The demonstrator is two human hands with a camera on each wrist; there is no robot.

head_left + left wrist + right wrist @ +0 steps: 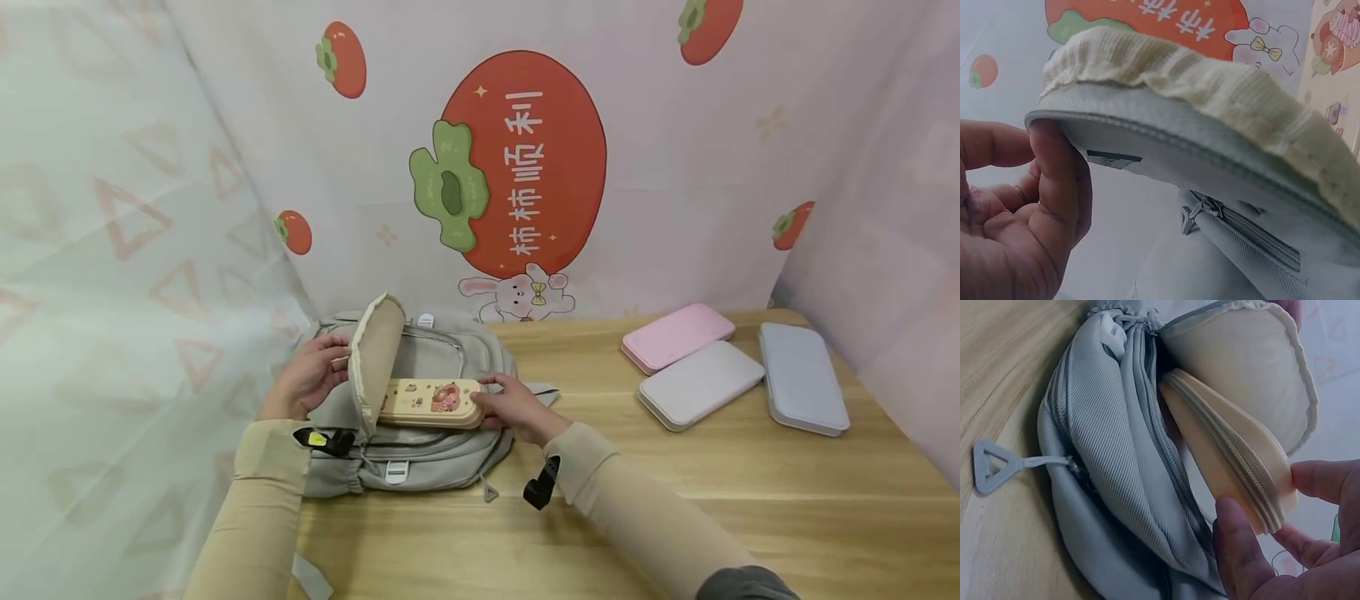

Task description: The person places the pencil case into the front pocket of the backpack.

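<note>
A grey backpack (450,467) lies on the wooden table with its front pocket unzipped. My left hand (311,375) holds the pocket's raised flap (378,350) by its edge, and in the left wrist view curled fingers (1060,181) meet the flap's rim. With thumb and fingers, my right hand (517,407) grips one end of a cream zippered pencil case (420,400) printed with cartoon figures. The case's far end is tucked under the flap at the pocket opening; the right wrist view shows its closed zipper (1235,450) along the side.
On the table's right side lie a pink case (678,336), a white case (701,383) and a grey-blue case (804,379). A triangular zipper pull (490,493) hangs from the backpack. Printed cloth (637,167) stands behind the table.
</note>
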